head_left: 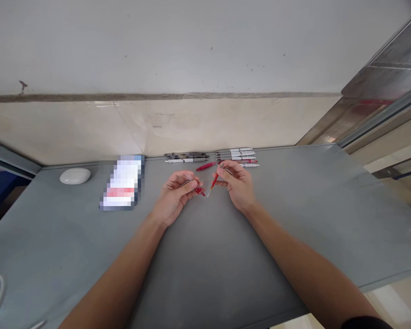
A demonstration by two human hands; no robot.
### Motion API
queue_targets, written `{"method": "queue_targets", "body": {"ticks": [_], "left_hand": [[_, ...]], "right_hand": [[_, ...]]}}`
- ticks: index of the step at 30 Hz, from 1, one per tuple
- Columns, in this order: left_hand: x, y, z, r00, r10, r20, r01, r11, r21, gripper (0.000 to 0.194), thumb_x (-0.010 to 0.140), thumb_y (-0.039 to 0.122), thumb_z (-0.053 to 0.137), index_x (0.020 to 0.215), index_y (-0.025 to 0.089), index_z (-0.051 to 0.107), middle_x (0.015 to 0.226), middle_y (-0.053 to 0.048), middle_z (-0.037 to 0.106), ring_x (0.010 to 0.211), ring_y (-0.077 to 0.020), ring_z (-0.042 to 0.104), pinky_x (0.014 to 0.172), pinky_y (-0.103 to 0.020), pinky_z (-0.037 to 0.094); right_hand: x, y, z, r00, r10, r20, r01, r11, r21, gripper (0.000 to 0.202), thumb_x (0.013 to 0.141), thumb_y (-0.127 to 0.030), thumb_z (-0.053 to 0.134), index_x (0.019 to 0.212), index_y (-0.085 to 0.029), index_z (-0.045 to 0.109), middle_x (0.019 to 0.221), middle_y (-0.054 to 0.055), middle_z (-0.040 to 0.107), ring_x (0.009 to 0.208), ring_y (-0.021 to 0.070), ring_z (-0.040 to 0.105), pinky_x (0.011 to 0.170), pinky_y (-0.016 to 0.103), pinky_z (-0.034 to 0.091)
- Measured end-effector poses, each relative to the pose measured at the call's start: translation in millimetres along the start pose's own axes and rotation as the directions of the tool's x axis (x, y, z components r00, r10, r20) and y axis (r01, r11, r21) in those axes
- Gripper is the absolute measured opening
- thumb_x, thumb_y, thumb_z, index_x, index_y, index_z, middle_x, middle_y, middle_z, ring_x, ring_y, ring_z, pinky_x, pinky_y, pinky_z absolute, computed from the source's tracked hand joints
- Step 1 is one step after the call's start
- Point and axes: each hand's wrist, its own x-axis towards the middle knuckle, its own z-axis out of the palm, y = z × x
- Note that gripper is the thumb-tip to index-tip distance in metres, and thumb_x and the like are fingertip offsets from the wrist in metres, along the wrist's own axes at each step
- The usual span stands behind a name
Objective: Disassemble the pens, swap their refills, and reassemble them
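My left hand (174,196) pinches a clear pen part with a red end (199,190), which points right and down. In my right hand (240,186), thumb and fingers are closed on a slim red pen refill (214,181); its pale lower end slants toward the left hand's part. The two pieces are close together but appear apart. Just beyond my hands a short red pen barrel (205,166) lies on the grey table (205,256). My fingers partly cover both held pieces.
Several pens (187,157) lie in a row by the wall at left of centre, with more white and red pens (234,153) to their right. A white mouse (75,176) and a blurred-out phone (121,183) rest on the left side. The tiled wall (205,123) bounds the back.
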Motion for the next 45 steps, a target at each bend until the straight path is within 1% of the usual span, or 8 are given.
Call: {"method": "queue_targets", "body": {"ticks": [6, 14, 20, 23, 27, 30, 35, 45], "left_hand": [[0.6, -0.5, -1.8, 0.999, -0.036, -0.018, 0.036, 0.999, -0.022, 0.024, 0.076, 0.02, 0.074, 0.098, 0.021, 0.063, 0.086, 0.0, 0.066, 0.087, -0.0195, 0.068, 0.077, -0.038, 0.058], [1.5, 0.3, -2.1, 0.998, -0.047, -0.046, 0.045, 0.998, -0.043, 0.026, 0.076, 0.021, 0.075, 0.099, 0.02, 0.063, 0.086, 0.0, 0.066, 0.086, -0.019, 0.068, 0.078, -0.039, 0.059], [0.9, 0.9, -1.2, 0.997, -0.055, -0.048, 0.053, 0.997, -0.049, 0.025, 0.077, 0.021, 0.074, 0.1, 0.02, 0.063, 0.086, -0.001, 0.067, 0.085, -0.0182, 0.068, 0.077, -0.038, 0.059], [0.7, 0.9, -1.1, 0.997, -0.057, -0.045, 0.055, 0.997, -0.059, 0.025, 0.077, 0.021, 0.074, 0.099, 0.02, 0.063, 0.087, -0.001, 0.066, 0.085, -0.0183, 0.068, 0.08, -0.04, 0.058], [0.8, 0.3, -1.7, 0.998, -0.058, -0.035, 0.055, 0.996, -0.066, 0.025, 0.077, 0.021, 0.074, 0.099, 0.02, 0.064, 0.087, -0.001, 0.065, 0.086, -0.0184, 0.067, 0.081, -0.042, 0.058], [1.0, 0.3, -1.7, 0.998, -0.059, -0.03, 0.056, 0.996, -0.075, 0.022, 0.078, 0.021, 0.073, 0.098, 0.02, 0.064, 0.086, -0.001, 0.065, 0.086, -0.0181, 0.067, 0.083, -0.044, 0.057], [1.2, 1.4, -1.8, 0.997, -0.074, -0.014, 0.072, 0.993, -0.095, 0.02, 0.08, 0.02, 0.07, 0.1, 0.02, 0.065, 0.086, -0.001, 0.065, 0.086, -0.0178, 0.067, 0.087, -0.047, 0.056], [1.1, 0.7, -0.9, 0.995, -0.095, 0.044, 0.098, 0.991, -0.088, 0.025, 0.084, 0.02, 0.066, 0.109, 0.02, 0.068, 0.095, -0.003, 0.066, 0.087, -0.0164, 0.066, 0.091, -0.044, 0.055]], "right_hand": [[-1.4, 0.5, -1.0, 0.999, -0.035, 0.026, 0.035, 0.999, -0.013, 0.017, 0.068, -0.029, 0.078, 0.081, -0.026, 0.067, 0.079, -0.002, 0.062, 0.074, 0.0145, 0.062, 0.072, 0.035, 0.056], [-1.6, 1.3, -2.6, 0.999, -0.041, 0.022, 0.042, 0.998, -0.045, 0.018, 0.066, -0.028, 0.078, 0.079, -0.026, 0.066, 0.079, -0.003, 0.059, 0.071, 0.012, 0.056, 0.07, 0.033, 0.054], [-1.9, 1.4, -1.6, 0.998, -0.062, 0.034, 0.064, 0.996, -0.063, 0.017, 0.066, -0.028, 0.078, 0.077, -0.025, 0.066, 0.078, -0.003, 0.058, 0.071, 0.012, 0.056, 0.068, 0.031, 0.054], [-2.2, 0.6, -0.5, 0.999, -0.039, 0.02, 0.04, 0.998, -0.049, 0.018, 0.066, -0.03, 0.079, 0.079, -0.026, 0.066, 0.078, -0.003, 0.059, 0.07, 0.0122, 0.056, 0.067, 0.032, 0.056], [-2.2, -1.6, 0.1, 0.999, 0.029, 0.022, -0.029, 1.0, 0.006, 0.019, 0.067, -0.032, 0.078, 0.081, -0.026, 0.067, 0.082, -0.002, 0.061, 0.071, 0.0128, 0.059, 0.064, 0.033, 0.059], [-1.4, -2.4, -1.0, 0.997, 0.074, 0.018, -0.075, 0.996, 0.042, 0.02, 0.068, -0.032, 0.078, 0.083, -0.026, 0.068, 0.087, -0.002, 0.062, 0.07, 0.0119, 0.06, 0.062, 0.032, 0.06], [-0.3, -2.4, -3.8, 0.989, 0.143, 0.03, -0.145, 0.986, 0.082, 0.021, 0.069, -0.031, 0.078, 0.088, -0.025, 0.07, 0.088, -0.002, 0.064, 0.072, 0.0115, 0.062, 0.062, 0.03, 0.06], [-0.8, -3.6, -3.3, 0.983, 0.17, 0.063, -0.175, 0.981, 0.081, 0.022, 0.07, -0.031, 0.077, 0.09, -0.025, 0.071, 0.09, -0.001, 0.066, 0.071, 0.0116, 0.064, 0.062, 0.029, 0.06]]}}
